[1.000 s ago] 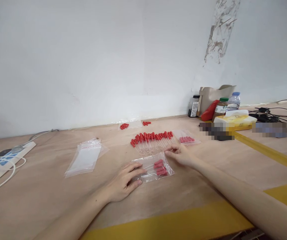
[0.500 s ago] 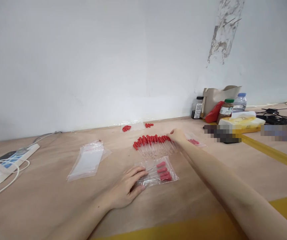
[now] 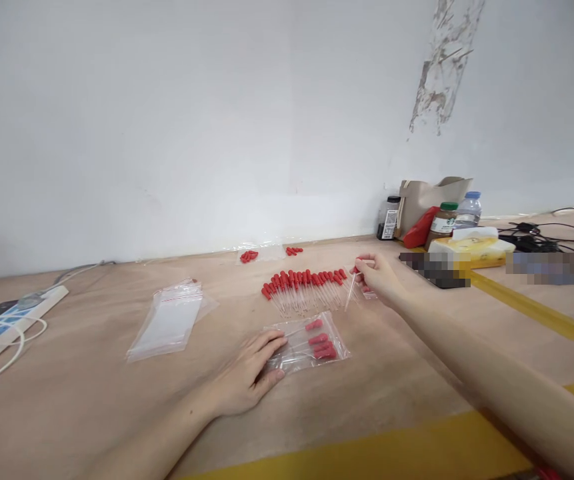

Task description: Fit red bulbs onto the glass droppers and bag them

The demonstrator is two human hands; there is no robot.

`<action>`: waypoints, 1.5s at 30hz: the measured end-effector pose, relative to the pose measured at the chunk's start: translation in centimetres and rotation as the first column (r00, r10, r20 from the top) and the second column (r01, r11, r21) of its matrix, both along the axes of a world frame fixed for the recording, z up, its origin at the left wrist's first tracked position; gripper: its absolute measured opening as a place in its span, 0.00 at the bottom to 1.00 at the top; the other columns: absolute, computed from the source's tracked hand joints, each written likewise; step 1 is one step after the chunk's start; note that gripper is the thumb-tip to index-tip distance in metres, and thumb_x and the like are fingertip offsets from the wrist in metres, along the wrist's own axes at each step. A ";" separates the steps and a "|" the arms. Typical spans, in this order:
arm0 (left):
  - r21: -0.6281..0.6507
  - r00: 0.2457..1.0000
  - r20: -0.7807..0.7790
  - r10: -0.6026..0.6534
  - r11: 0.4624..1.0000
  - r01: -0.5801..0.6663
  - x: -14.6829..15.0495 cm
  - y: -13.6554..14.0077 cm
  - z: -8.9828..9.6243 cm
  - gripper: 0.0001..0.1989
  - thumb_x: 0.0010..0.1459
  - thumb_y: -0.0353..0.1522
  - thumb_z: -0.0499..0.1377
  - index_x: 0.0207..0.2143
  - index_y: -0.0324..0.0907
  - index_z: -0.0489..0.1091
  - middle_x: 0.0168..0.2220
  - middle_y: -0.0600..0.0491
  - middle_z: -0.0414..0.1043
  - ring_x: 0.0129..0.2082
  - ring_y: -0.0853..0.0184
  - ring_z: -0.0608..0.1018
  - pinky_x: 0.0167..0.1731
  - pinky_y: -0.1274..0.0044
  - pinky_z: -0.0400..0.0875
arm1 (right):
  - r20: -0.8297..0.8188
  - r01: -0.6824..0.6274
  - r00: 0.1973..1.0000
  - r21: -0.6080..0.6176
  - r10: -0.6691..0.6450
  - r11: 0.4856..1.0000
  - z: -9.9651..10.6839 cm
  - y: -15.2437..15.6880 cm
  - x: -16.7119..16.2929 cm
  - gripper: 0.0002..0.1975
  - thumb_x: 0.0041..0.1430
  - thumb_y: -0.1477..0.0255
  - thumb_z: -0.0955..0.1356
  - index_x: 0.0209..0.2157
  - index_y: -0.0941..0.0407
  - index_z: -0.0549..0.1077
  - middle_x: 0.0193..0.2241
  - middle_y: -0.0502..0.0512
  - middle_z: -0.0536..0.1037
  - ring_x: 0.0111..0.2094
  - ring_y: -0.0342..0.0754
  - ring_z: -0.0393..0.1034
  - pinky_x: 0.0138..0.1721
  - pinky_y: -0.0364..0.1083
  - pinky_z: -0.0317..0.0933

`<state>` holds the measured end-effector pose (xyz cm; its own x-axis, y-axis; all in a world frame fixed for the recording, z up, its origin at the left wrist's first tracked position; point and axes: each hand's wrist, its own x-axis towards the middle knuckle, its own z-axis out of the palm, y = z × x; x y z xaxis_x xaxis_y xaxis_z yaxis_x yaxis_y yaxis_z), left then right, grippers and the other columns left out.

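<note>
My right hand (image 3: 379,275) pinches a glass dropper (image 3: 351,293) by its red rubber bulb, with the clear tube slanting down. Just left of it lies a row of droppers (image 3: 304,280), red bulbs toward the wall and tubes toward me. My left hand (image 3: 244,377) rests with fingers stretched out on the left end of a clear zip bag (image 3: 297,361). Several red-bulbed droppers are inside that bag, bulbs at its right end. Another bag (image 3: 369,294) with red bulbs is partly hidden behind my right hand.
Flat zip bags (image 3: 167,323) are stacked at left, near a power strip (image 3: 41,313) with white cables. Loose red bulbs (image 3: 249,257) lie on plastic by the wall. At right are bottles (image 3: 468,212), a jar (image 3: 444,220), a tissue pack (image 3: 471,252) and black cables (image 3: 531,237).
My right hand has lifted a dropper from the right end of the row and drawn it slightly right. My left hand stays on the bag. The whole view has shifted slightly.
</note>
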<state>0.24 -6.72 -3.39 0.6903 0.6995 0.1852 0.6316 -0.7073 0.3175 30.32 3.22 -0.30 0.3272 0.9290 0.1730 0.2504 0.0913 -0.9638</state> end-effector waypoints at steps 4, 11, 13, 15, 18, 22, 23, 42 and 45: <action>-0.004 1.000 -0.005 0.007 1.000 -0.007 0.0 -0.1 0.2 0.21 0.60 0.38 0.48 0.55 0.47 0.54 0.57 0.51 0.53 0.56 0.61 0.58 0.54 0.67 0.56 | -0.321 -0.054 0.945 0.046 0.066 0.997 -2.3 -2.3 -0.5 0.04 0.53 0.75 0.61 0.33 0.56 0.60 0.18 0.45 0.67 0.16 0.37 0.62 0.16 0.36 0.59; -0.008 1.000 -0.019 0.003 1.000 -0.003 0.0 0.0 0.2 0.21 0.60 0.37 0.48 0.56 0.46 0.53 0.57 0.50 0.52 0.56 0.62 0.58 0.54 0.68 0.56 | -0.576 -0.115 0.813 -0.025 0.080 0.993 -4.5 -3.7 -2.5 0.04 0.54 0.77 0.61 0.30 0.55 0.59 0.18 0.46 0.69 0.18 0.40 0.67 0.23 0.40 0.65; -0.007 1.000 -0.019 0.003 1.000 -0.003 0.0 0.1 0.0 0.21 0.60 0.38 0.47 0.56 0.46 0.53 0.57 0.50 0.52 0.56 0.63 0.58 0.54 0.68 0.56 | -0.585 -0.200 0.803 -0.087 0.113 0.976 -4.5 -4.3 -2.7 0.05 0.52 0.78 0.63 0.29 0.55 0.59 0.19 0.48 0.70 0.21 0.41 0.69 0.26 0.42 0.67; -0.002 1.000 -0.016 -0.001 1.000 0.001 0.0 0.1 0.0 0.21 0.60 0.38 0.47 0.56 0.46 0.53 0.57 0.50 0.52 0.56 0.62 0.58 0.54 0.68 0.56 | -0.495 -0.296 0.848 -0.150 0.187 0.943 -4.5 -4.9 -2.5 0.06 0.49 0.78 0.65 0.27 0.57 0.62 0.20 0.49 0.71 0.21 0.40 0.69 0.26 0.41 0.66; 0.003 1.000 -0.006 -0.006 1.000 0.006 0.0 0.1 0.0 0.21 0.60 0.38 0.47 0.56 0.46 0.53 0.57 0.50 0.53 0.55 0.62 0.58 0.53 0.68 0.56 | -0.225 -0.389 0.911 -0.196 0.345 0.900 -4.5 -5.3 -2.0 0.06 0.45 0.74 0.69 0.26 0.59 0.66 0.17 0.47 0.70 0.18 0.37 0.64 0.19 0.37 0.60; 0.004 1.000 0.000 -0.005 1.000 0.005 0.1 -0.1 0.3 0.21 0.60 0.37 0.47 0.55 0.47 0.54 0.56 0.50 0.54 0.55 0.62 0.59 0.53 0.68 0.57 | 0.040 -0.465 0.880 -0.127 0.473 0.876 -5.0 -5.2 -2.0 0.08 0.42 0.70 0.70 0.27 0.60 0.71 0.19 0.48 0.72 0.21 0.39 0.65 0.23 0.38 0.60; 0.006 1.000 0.002 -0.006 1.000 0.006 0.1 -0.2 0.3 0.21 0.60 0.37 0.47 0.55 0.47 0.53 0.56 0.50 0.54 0.55 0.62 0.59 0.53 0.68 0.57 | 0.071 -0.481 0.869 -0.110 0.489 0.870 -5.2 -5.2 -2.2 0.09 0.42 0.70 0.70 0.27 0.59 0.72 0.21 0.49 0.73 0.23 0.40 0.66 0.25 0.39 0.60; -0.020 0.998 0.030 -0.050 0.999 0.050 0.1 -0.1 0.3 0.20 0.60 0.34 0.48 0.55 0.49 0.55 0.58 0.52 0.50 0.56 0.62 0.56 0.54 0.67 0.54 | 0.113 -0.397 0.885 -0.326 0.452 0.858 -4.4 -5.2 -3.4 0.16 0.48 0.59 0.65 0.31 0.58 0.67 0.10 0.41 0.60 0.09 0.37 0.52 0.10 0.37 0.43; -0.013 0.994 0.019 -0.103 0.995 0.104 0.2 -0.1 0.4 0.17 0.60 0.32 0.47 0.52 0.51 0.60 0.58 0.54 0.52 0.57 0.62 0.56 0.55 0.66 0.53 | 0.143 -0.467 0.848 -0.252 0.510 0.848 -4.7 -4.9 -3.8 0.15 0.45 0.61 0.67 0.23 0.59 0.67 0.13 0.43 0.64 0.13 0.36 0.55 0.14 0.37 0.48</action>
<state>0.43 -6.80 -2.98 0.7558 0.6270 0.1888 0.5492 -0.7640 0.3386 26.50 -1.71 -5.02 -0.1996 0.9796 -0.0215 0.4108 0.0637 -0.9095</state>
